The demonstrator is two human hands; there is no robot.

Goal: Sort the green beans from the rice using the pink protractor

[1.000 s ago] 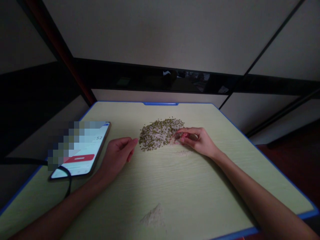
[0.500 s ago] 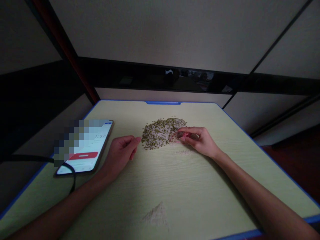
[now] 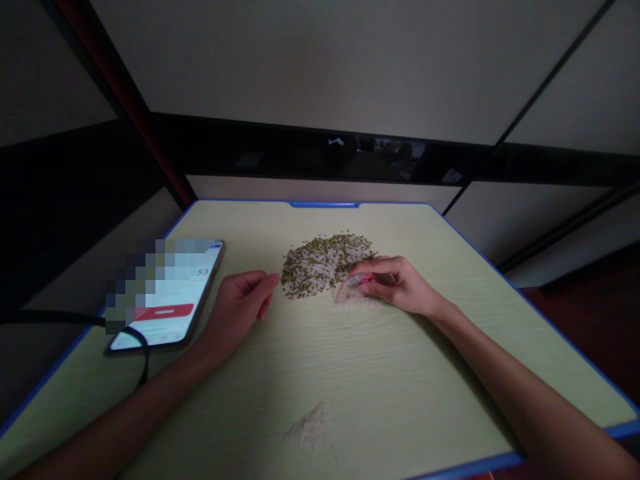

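A spread-out pile of small green beans mixed with pale grains (image 3: 320, 263) lies on the middle of the table. At its right edge my right hand (image 3: 400, 287) pinches a small clear, pink-tinted round dish or lid (image 3: 351, 285), tilted, its curved rim near the tabletop. Pale grains lie scattered just below it. On the pile's left side rests my left hand (image 3: 245, 297), fingers curled and thumb pressed to the forefinger; nothing shows in it. Closer to me sits a separate small heap of pale grains (image 3: 311, 429).
A phone (image 3: 173, 300) with a lit screen lies at the left, and a black cable (image 3: 143, 340) loops over its near corner. The pale tabletop (image 3: 400, 393) has a blue rim. Cabinet panels stand behind the far edge.
My right hand has tilted the clear dish so its curved rim now shows, lower and left of the fingers. My left hand has stayed in place. The view has shifted slightly.
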